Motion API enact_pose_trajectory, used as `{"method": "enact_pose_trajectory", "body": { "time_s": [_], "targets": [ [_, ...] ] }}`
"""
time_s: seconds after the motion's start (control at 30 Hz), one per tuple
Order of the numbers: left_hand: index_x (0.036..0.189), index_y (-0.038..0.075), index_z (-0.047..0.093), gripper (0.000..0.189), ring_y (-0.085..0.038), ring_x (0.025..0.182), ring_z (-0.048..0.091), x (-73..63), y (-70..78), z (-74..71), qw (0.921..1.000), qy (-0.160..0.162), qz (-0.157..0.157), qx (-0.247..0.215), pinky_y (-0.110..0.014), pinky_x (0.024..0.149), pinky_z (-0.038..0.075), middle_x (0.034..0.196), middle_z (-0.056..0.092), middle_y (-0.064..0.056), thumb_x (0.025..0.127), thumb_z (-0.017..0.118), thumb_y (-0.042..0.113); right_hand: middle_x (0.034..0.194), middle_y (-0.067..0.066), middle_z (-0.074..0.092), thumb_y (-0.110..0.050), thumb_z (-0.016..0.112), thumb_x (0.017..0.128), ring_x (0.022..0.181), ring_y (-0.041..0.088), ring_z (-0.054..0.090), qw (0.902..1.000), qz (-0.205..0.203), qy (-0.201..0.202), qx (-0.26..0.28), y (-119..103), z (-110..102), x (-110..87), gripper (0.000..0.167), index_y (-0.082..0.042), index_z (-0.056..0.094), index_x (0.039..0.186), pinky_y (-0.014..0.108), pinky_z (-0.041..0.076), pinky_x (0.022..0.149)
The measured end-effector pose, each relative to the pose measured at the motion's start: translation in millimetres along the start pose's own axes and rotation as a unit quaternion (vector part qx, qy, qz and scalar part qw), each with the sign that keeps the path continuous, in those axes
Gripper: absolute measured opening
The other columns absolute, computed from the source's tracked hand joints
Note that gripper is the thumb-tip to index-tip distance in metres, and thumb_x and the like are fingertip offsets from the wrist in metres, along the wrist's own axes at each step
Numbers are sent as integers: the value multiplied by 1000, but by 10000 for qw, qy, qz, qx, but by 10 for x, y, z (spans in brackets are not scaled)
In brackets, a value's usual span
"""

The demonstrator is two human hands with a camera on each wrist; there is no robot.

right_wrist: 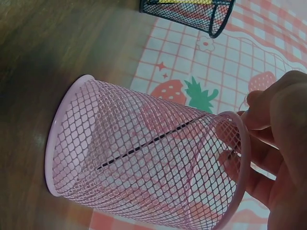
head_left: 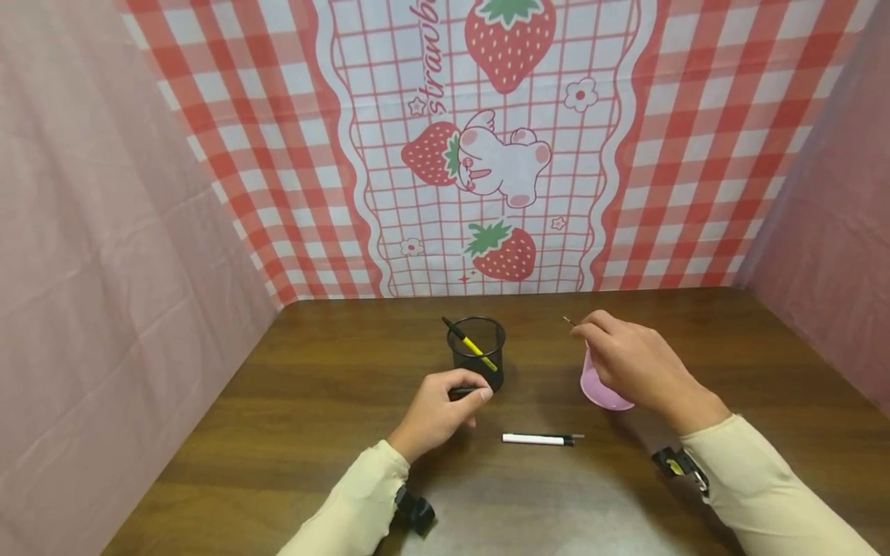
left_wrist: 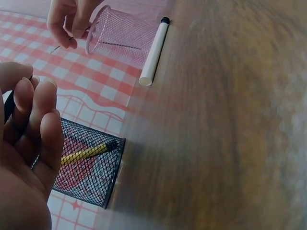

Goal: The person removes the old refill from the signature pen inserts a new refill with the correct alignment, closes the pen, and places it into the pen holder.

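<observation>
My right hand [head_left: 636, 363] is over the rim of the pink mesh pen cup [head_left: 605, 392], pinching a thin dark pen refill [right_wrist: 152, 141]. Much of the refill slants down inside the cup; its other end pokes out past my fingertips. In front of the black mesh pen cup [left_wrist: 88, 179], my left hand [head_left: 445, 405] grips a slim black pen-like piece [left_wrist: 9, 106], mostly hidden by the fingers. A black-and-yellow pen [head_left: 476, 350] leans inside the black cup. Between the hands lies a white pen [head_left: 535, 439] with a black end and a thin tip.
Both cups stand on a brown wooden table [head_left: 334, 386]. A red-and-white strawberry cloth [head_left: 431, 216] hangs at the back, with pink cloths [head_left: 125, 232] at the sides. Each wrist carries a small black camera.
</observation>
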State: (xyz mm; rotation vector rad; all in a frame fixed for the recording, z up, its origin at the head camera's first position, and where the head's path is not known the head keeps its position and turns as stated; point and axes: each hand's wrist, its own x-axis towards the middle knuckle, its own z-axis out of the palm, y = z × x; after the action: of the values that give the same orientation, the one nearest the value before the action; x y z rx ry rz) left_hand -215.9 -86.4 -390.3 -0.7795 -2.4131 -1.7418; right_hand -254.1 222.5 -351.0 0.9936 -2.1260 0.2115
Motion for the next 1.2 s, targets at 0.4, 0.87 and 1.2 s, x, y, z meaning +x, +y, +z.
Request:
{"method": "enact_pose_trajectory", "body": {
  "time_s": [0.4, 0.87, 1.2],
  "targets": [
    [97, 5, 72, 7, -12, 53, 60, 9, -142, 10, 10000, 43, 52, -17, -24, 53, 50, 79, 66, -20, 94, 70, 11, 86, 3, 65, 1, 66, 76, 73, 21, 63, 9998, -166, -69, 102, -21, -22, 11, 21, -7, 70, 95, 39, 53, 60],
    [97, 9, 73, 9, -16, 54, 62, 22, -165, -2, 9999, -45, 67, -79, -24, 53, 49, 74, 66, -16, 94, 72, 17, 88, 0, 70, -6, 78, 78, 75, 14, 65, 9995, -40, -194, 259, -90, -77, 46, 25, -9, 72, 102, 37, 56, 62],
    [98, 11, 73, 11, -14, 53, 63, 24, -201, 1, 9997, -76, 223, -76, -26, 53, 51, 78, 67, -21, 95, 71, 22, 89, -2, 72, -1, 78, 75, 79, 16, 67, 9981, -200, -177, 559, -128, -37, 80, 26, -10, 76, 100, 42, 56, 71]
  ]
}}
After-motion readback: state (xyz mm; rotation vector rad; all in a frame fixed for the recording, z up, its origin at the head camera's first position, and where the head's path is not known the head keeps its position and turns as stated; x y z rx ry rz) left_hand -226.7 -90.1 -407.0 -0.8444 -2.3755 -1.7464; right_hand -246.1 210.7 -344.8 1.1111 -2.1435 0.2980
